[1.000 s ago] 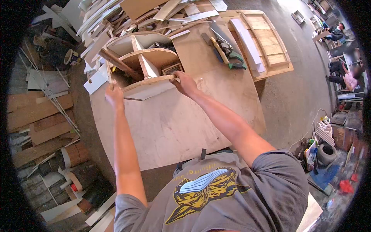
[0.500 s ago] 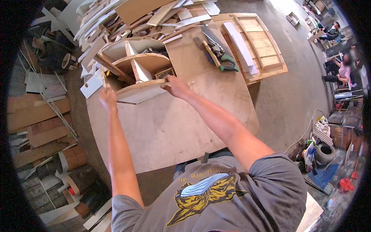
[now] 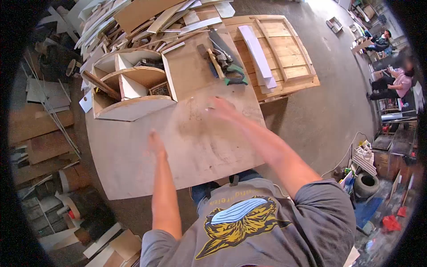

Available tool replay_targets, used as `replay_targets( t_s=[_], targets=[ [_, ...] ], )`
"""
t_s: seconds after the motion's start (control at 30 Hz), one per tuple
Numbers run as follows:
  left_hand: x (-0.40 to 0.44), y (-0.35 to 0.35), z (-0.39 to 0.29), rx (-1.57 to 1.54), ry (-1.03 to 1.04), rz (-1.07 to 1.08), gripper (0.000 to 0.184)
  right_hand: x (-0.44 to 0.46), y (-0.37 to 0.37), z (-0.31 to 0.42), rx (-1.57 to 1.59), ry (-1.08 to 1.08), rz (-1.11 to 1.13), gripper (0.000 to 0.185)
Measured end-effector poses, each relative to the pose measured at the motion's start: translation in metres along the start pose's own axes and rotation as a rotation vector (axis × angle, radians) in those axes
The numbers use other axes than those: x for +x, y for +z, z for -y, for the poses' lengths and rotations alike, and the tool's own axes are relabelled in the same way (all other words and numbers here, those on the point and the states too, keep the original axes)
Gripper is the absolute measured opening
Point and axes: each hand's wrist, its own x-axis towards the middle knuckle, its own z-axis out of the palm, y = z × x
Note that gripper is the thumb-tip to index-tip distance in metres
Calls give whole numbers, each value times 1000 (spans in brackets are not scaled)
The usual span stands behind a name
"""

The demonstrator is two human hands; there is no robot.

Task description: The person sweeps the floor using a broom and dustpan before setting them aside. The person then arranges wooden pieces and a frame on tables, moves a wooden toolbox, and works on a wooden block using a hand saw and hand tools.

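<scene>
A wooden box with compartments and curved dividers stands at the left back of the wooden table, tools and small items inside it. My left hand is in front of the box, apart from it, and blurred by motion. To the right of the box, my right hand hovers over the tabletop, also blurred; its finger shape is unclear. Beyond my right hand lie a green-handled saw and a brush-like tool with a wooden handle.
Scrap wood is heaped behind the box. A slatted wooden panel bearing a white strip adjoins the table's right side. Two people are at the far right. Boards lie at left.
Both hands have let go of the box and moved right over the table. The view has shifted, so the box and tools appear further left.
</scene>
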Motion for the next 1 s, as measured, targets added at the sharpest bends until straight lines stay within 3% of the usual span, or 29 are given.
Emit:
replay_targets(
  t_s=[0.03,0.2,0.33,0.53,0.6,0.73,1.0],
  targets=[
    [-27,13,10,119,14,129,45,-6,-16,-6,-32,24,54,57],
    [-156,70,-33,-5,18,462,39,-50,-89,-42,-59,168,202,61],
    [-199,103,-68,-15,7,685,40,-91,-130,-84,-197,107,29,64],
    [-245,128,-82,-49,109,628,39,-137,-170,-109,-168,100,-16,65],
    [-264,123,-89,-108,29,656,38,-134,-174,-116,-177,59,22,63],
    [-281,147,-103,-117,-108,657,36,-96,-197,-122,-113,10,103,61],
    [-290,259,-174,-108,-216,483,35,7,-251,-183,-61,-128,219,64]
  ],
)
